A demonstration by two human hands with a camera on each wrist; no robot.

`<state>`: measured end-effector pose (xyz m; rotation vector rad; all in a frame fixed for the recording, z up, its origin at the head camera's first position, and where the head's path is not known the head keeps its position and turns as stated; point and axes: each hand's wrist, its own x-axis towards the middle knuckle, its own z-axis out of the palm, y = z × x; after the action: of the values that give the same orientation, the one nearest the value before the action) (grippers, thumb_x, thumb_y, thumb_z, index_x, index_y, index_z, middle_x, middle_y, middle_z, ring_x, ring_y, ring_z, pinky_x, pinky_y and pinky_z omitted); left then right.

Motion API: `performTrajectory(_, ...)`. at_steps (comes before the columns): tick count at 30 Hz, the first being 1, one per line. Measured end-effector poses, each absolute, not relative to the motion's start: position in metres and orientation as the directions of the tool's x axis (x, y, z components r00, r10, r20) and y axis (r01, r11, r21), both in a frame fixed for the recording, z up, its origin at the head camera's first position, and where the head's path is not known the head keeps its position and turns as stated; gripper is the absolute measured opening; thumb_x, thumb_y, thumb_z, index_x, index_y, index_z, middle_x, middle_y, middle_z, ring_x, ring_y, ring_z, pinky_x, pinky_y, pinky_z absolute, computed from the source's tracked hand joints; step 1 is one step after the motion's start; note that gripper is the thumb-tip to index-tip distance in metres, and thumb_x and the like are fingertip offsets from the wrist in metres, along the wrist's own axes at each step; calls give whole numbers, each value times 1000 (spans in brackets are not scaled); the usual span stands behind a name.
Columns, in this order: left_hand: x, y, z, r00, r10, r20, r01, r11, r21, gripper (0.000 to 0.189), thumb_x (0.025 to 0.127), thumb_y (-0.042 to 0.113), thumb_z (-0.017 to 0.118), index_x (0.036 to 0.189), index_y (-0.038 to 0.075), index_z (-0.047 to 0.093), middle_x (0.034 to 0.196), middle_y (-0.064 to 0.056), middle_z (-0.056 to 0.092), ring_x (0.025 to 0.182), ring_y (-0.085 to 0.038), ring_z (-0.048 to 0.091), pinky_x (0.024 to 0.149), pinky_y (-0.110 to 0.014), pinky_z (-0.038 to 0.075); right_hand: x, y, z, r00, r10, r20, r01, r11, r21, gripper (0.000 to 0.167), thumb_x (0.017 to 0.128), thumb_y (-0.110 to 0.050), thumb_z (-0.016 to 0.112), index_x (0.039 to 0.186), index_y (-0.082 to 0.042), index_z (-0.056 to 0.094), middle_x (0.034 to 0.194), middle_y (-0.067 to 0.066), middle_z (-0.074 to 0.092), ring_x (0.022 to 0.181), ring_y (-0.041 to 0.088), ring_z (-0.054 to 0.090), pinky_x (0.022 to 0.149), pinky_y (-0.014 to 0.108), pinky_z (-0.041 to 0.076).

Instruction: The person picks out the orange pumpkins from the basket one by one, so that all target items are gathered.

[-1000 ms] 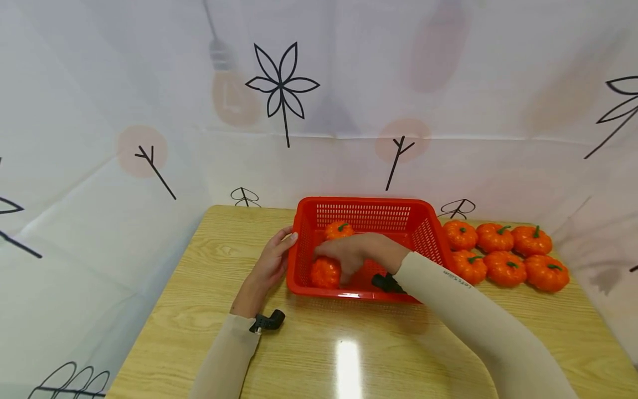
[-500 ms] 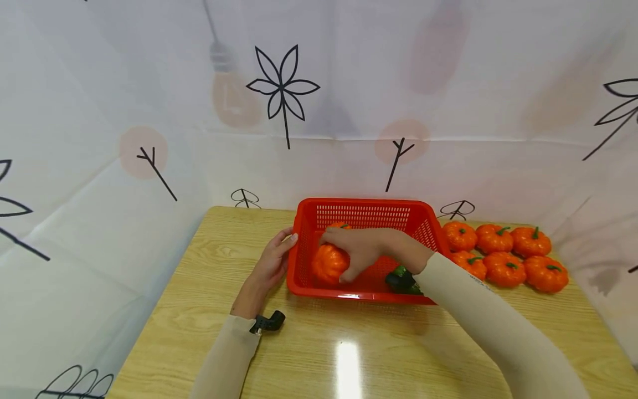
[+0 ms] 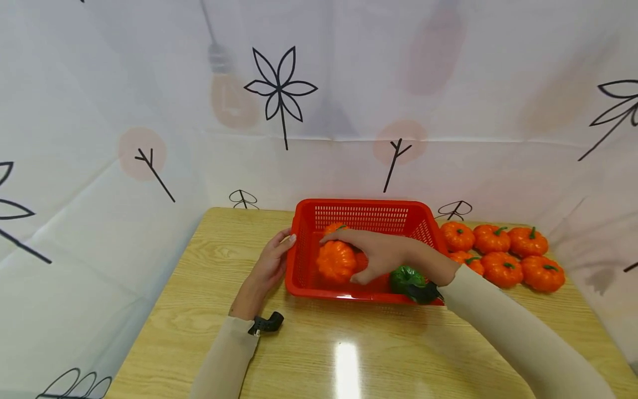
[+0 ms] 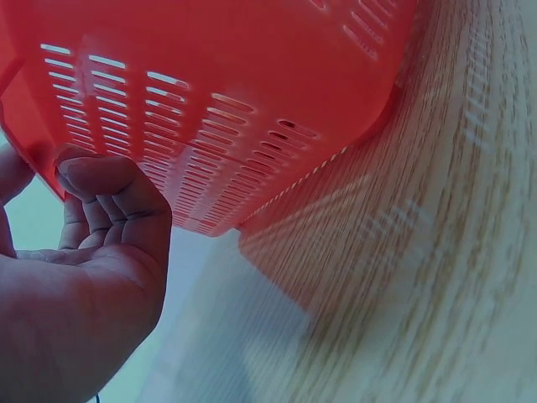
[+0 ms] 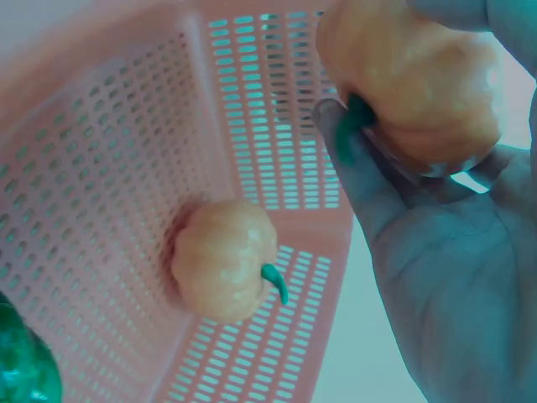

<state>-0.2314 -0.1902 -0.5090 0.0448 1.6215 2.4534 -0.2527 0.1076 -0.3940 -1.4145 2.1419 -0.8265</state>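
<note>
My right hand [image 3: 381, 252] grips a small orange toy pumpkin [image 3: 336, 260] inside the red slotted basket [image 3: 371, 201]. In the right wrist view, thumb and fingers curl round this pumpkin [image 5: 411, 84], its green stem pointing down, and it appears raised off the basket floor. A second pumpkin [image 5: 225, 262] lies in the basket, mostly hidden by the hand in the head view. Something glossy and green, like a bell pepper [image 3: 406, 278], sits near the front right, partly covered by the wrist. My left hand [image 3: 271, 260] holds the basket's left rim, fingers curled over its edge [image 4: 109, 210].
Right of the basket, several orange pumpkins [image 3: 502, 269] stand in two rows on the wooden table [image 3: 299, 354]. A patterned white cloth [image 3: 339, 100] hangs behind and at the sides. A black wrist camera [image 3: 269, 322] sits on the left wrist.
My right hand has taken hold of the pumpkin and drawn it slightly right and up within the basket. More of the green object has come into sight. The left hand has stayed put.
</note>
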Motion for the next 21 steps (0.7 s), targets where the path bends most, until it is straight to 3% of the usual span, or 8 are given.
performTrajectory(7, -230, -191, -508, -979, 190, -74, -140, -365, 920, 45, 112, 22, 56, 151, 5, 44, 148, -28, 51, 120, -26, 65, 96, -31, 61, -246, 124, -398, -340, -930, 138, -668, 136, -732, 82, 88, -19, 79, 159, -23, 38, 158, -1, 42, 130, 19, 52, 103, 39, 56)
performTrajectory(15, -229, -190, -508, -980, 182, -75, -138, -364, 921, 43, 112, 22, 56, 150, 5, 45, 146, -26, 53, 118, -25, 66, 95, -32, 61, -231, 151, -397, -428, -892, 146, -593, 155, -790, 86, 84, -7, 80, 158, -24, 39, 153, 3, 35, 126, 23, 53, 97, 39, 60)
performTrajectory(21, -229, -190, -508, -980, 184, -74, -139, -370, 919, 42, 112, 21, 56, 149, 5, 46, 144, -26, 55, 115, -24, 67, 95, -32, 61, -219, 173, -397, -459, -871, 174, -635, 185, -750, 90, 86, -8, 81, 162, -23, 36, 157, 3, 37, 126, 20, 54, 98, 36, 59)
